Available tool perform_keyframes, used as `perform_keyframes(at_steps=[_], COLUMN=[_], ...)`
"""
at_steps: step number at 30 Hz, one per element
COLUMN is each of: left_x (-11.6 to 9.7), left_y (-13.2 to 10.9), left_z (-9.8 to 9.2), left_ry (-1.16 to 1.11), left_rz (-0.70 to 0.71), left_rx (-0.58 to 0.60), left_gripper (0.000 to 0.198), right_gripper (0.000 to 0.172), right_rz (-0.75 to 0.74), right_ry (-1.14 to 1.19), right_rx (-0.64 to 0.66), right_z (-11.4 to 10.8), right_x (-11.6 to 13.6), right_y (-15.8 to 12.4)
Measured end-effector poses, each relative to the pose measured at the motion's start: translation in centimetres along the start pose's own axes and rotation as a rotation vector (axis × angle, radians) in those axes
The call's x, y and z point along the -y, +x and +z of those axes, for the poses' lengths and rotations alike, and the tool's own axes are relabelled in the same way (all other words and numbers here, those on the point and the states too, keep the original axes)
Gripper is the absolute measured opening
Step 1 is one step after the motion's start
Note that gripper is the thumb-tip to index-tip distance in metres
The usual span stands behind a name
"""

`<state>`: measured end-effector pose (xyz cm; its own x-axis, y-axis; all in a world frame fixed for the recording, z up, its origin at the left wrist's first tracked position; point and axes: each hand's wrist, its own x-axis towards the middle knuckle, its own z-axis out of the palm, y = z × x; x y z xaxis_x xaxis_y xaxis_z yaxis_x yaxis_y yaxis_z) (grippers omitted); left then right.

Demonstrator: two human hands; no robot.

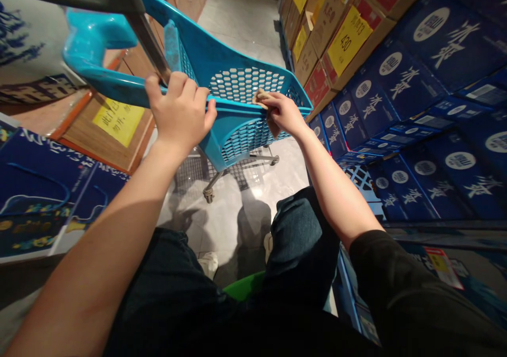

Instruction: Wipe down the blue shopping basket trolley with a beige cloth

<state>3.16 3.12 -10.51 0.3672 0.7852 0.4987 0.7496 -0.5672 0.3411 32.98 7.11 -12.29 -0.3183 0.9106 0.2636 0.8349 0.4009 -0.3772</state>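
A bright blue plastic shopping cart basket point(237, 85) with perforated walls stands in front of me on a grey wheeled frame. My left hand point(180, 111) is closed over the basket's near rim, close to the dark handle bar point(138, 19). My right hand point(282, 113) is closed on a small tan cloth point(262, 99) and presses it against the rim on the basket's right side. Part of the cloth hangs down below that hand, over the outer wall. My knees in dark trousers show below.
Stacked blue boxes point(400, 135) with white characters line the right side, brown cartons with yellow price tags point(348, 40) above them. On the left are a blue-and-white ceramic jar point(24, 45), a wooden stand with a yellow label point(118, 119) and dark blue boxes. Grey tiled floor point(241, 24) runs ahead.
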Motion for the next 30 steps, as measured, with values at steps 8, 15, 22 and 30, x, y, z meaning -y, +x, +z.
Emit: perform_keyframes(at_steps=[8,15,22,30], left_x=[-1.6,-0.6,0.6,1.6], left_y=[0.5,0.6,0.5,0.4], left_z=[-0.7,-0.5,-0.5,-1.4], left_ry=[0.081,0.02,0.009,0.161], left_rz=[-0.117,-0.105,-0.056,-0.085], left_rx=[0.012,-0.001,-0.021,-0.071], left_gripper=[0.057,0.055,0.05,0.045], right_gripper=[0.047,0.049,0.046,0.04], right_rz=[0.256,-0.006,0.229,0.182], right_ry=[-0.087,-0.003,-0.038,-0.111], right_rx=[-0.127,-0.025,-0.152,-0.054], right_z=[-0.3,0.8,-0.7,0.2], right_x=[-5.1,-0.8,-6.3,-2.3], right_y=[-1.0,-0.1,-1.5,-1.8])
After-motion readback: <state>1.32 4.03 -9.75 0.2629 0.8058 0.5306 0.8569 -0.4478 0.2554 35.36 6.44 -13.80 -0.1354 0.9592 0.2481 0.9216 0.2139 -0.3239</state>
